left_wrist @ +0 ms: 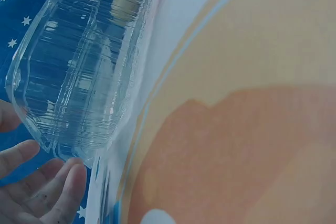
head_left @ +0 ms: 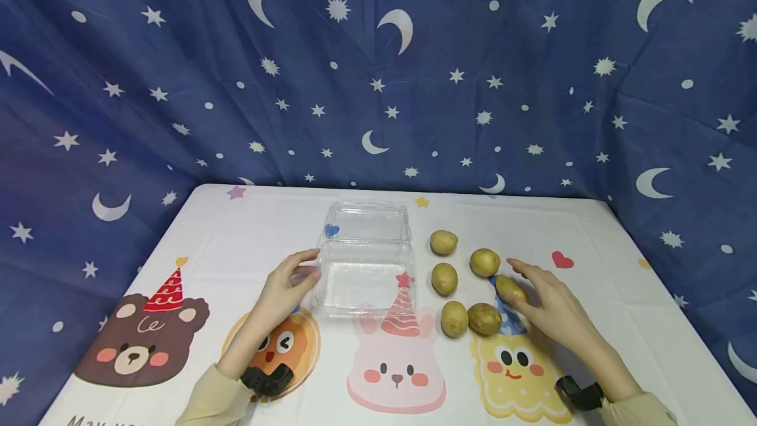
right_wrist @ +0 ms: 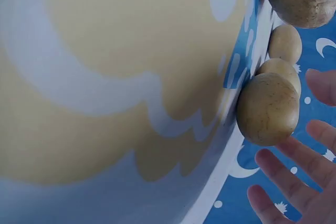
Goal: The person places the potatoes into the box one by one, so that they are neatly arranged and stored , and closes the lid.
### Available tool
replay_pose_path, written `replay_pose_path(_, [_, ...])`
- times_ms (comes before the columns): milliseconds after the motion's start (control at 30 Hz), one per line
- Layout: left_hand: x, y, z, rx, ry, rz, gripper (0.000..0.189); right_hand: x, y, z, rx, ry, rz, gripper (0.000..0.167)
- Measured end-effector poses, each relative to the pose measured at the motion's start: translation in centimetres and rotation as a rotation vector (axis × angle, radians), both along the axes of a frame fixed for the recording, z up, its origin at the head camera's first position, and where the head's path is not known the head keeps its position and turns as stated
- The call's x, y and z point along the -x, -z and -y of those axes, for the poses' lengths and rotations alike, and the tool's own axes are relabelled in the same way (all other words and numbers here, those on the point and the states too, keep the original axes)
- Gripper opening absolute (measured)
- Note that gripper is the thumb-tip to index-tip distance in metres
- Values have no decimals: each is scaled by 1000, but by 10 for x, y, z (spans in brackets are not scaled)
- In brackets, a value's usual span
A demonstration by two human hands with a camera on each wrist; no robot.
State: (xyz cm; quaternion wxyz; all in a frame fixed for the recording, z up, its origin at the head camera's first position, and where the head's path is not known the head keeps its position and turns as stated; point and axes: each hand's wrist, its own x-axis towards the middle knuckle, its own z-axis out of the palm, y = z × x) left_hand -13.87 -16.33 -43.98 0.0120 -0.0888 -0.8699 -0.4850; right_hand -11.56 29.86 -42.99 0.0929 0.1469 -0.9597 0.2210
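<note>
A clear plastic clamshell box (head_left: pixel 365 242) lies with its lid folded back on the table. At its left side is my left hand (head_left: pixel 290 284), fingers loosely bent and fingertips right at the edge; the left wrist view shows the box wall (left_wrist: pixel 79 77) beside the spread fingers (left_wrist: pixel 71 195). To the right of the box lie several potatoes. My right hand (head_left: pixel 552 311) reaches around the rightmost potato (head_left: pixel 510 288), thumb and fingers apart. In the right wrist view, nearly straight fingers (right_wrist: pixel 291 184) stand close to that potato (right_wrist: pixel 268 111).
Two potatoes (head_left: pixel 454 319) (head_left: pixel 485 319) sit side by side nearest the front. Others, such as the far potato (head_left: pixel 443 242), lie behind them. A white cloth (head_left: pixel 236 242) with cartoon prints covers the table. Behind hangs a blue curtain (head_left: pixel 331 130) with moons and stars.
</note>
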Motion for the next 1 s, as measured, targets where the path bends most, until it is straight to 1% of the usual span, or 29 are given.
replay_pose_path(133, [1,1,1,-36,5,26,46,-1,0,0,-2,6,22,62])
replay_pose_path(367, [1,4,3,-108,19,82,48,-1,0,0,-15,32,94,60])
replay_pose_path(600, [1,4,3,-179,40,148,48,1,0,0,-15,25,120,57])
replay_pose_path(733, [1,3,2,-203,54,163,49,1,-1,1,-22,28,131,56])
replay_pose_path(1000, [1,4,3,-225,75,167,50,3,1,1,-29,26,147,53])
